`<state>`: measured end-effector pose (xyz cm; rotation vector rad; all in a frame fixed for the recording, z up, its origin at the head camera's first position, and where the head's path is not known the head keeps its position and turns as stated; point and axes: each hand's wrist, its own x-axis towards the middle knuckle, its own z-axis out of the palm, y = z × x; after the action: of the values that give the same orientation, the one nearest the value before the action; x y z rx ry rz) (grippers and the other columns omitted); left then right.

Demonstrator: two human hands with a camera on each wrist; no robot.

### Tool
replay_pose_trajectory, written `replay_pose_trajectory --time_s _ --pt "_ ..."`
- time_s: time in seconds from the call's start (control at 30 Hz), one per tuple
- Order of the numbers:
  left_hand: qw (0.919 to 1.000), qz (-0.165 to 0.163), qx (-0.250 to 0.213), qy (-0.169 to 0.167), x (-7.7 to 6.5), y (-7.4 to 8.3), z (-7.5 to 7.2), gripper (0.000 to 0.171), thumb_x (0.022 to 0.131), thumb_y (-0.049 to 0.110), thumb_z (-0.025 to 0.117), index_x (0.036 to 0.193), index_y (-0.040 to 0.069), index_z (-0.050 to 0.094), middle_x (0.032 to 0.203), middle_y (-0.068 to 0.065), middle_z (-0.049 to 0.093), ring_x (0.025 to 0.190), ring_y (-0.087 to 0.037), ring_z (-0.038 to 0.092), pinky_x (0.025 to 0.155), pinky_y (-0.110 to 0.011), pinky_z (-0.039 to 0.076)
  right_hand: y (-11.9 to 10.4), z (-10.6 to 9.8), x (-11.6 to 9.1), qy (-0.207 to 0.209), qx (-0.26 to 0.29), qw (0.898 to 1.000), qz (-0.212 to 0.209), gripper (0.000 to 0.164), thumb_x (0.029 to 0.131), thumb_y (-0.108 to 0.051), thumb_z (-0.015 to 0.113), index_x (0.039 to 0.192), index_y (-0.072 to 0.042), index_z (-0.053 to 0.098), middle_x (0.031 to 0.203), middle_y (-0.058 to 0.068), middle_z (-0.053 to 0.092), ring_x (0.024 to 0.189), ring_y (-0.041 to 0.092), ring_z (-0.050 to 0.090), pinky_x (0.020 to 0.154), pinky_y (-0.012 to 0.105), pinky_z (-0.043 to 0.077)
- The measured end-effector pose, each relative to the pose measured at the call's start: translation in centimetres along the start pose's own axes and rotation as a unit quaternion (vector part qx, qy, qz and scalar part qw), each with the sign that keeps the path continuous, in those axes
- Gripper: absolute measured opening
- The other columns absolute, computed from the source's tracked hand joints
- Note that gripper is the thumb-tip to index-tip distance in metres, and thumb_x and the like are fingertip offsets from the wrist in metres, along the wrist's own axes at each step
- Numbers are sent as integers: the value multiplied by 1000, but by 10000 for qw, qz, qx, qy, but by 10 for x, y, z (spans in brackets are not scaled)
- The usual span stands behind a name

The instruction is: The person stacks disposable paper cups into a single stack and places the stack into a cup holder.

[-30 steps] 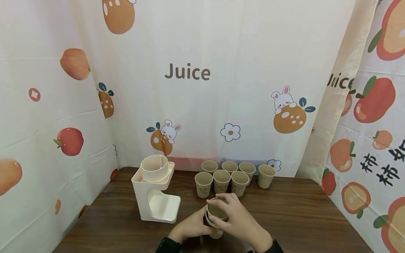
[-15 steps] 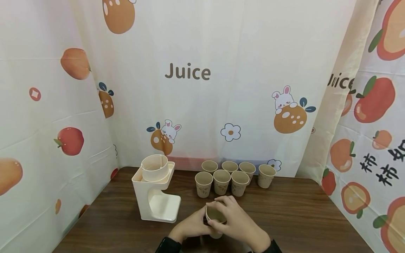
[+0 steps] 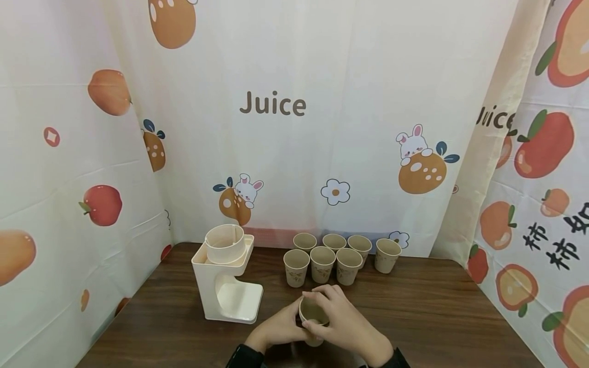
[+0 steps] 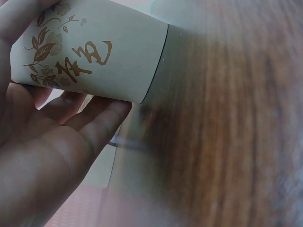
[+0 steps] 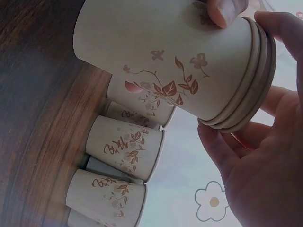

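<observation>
A small stack of nested beige paper cups (image 3: 314,309) stands at the front of the table, mouth up. My left hand (image 3: 281,326) grips its left side, thumb and fingers around the wall. At the rim, my right hand (image 3: 342,323) holds the stack from the right, fingers over the far edge and thumb on the near edge. In the right wrist view, several rims sit close together at the mouth of the stack (image 5: 161,52), with brown flowers printed below. The left wrist view has the printed lower wall of the cup (image 4: 104,52) close over the wood.
Several more paper cups (image 3: 323,266) stand upright in two rows behind the hands, one cup (image 3: 387,255) a little apart on the right. To the left is a cream dispenser-like stand (image 3: 209,291) with a round cup-shaped top (image 3: 225,248). A printed curtain (image 3: 285,153) hangs behind the table.
The upper cup has sunk down into the stack, closing the gap between the rims. My right hand has come slightly lower with it; the left hand has stayed in place.
</observation>
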<state>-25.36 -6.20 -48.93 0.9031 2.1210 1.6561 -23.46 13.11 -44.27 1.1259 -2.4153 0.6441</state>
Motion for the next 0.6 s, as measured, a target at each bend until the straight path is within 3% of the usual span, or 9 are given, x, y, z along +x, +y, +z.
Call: replay_pose_trajectory --time_s 0.23,0.47,0.6 --pt "9999 91 -69 -101 1 0 -1 71 78 23 72 138 27 34 129 -13 52 111 -28 51 90 -31 45 1 0 0 -121 -25 9999 -45 47 87 -41 63 126 -15 55 119 2 52 107 17 42 81 40 50" --pt "10000 1 2 -65 1 -1 -2 73 79 25 72 140 30 32 131 -12 51 113 -27 50 92 -33 44 1 0 0 -104 -63 9999 94 49 86 -47 62 125 -18 56 122 -2 52 110 13 42 83 38 49" --pt "9999 -61 140 66 1 -1 -1 73 78 30 74 138 34 33 129 -5 53 111 -20 52 92 -33 43 3 -2 -1 -139 -163 9995 242 47 88 -52 56 126 -23 56 125 -6 51 111 10 42 85 39 49"
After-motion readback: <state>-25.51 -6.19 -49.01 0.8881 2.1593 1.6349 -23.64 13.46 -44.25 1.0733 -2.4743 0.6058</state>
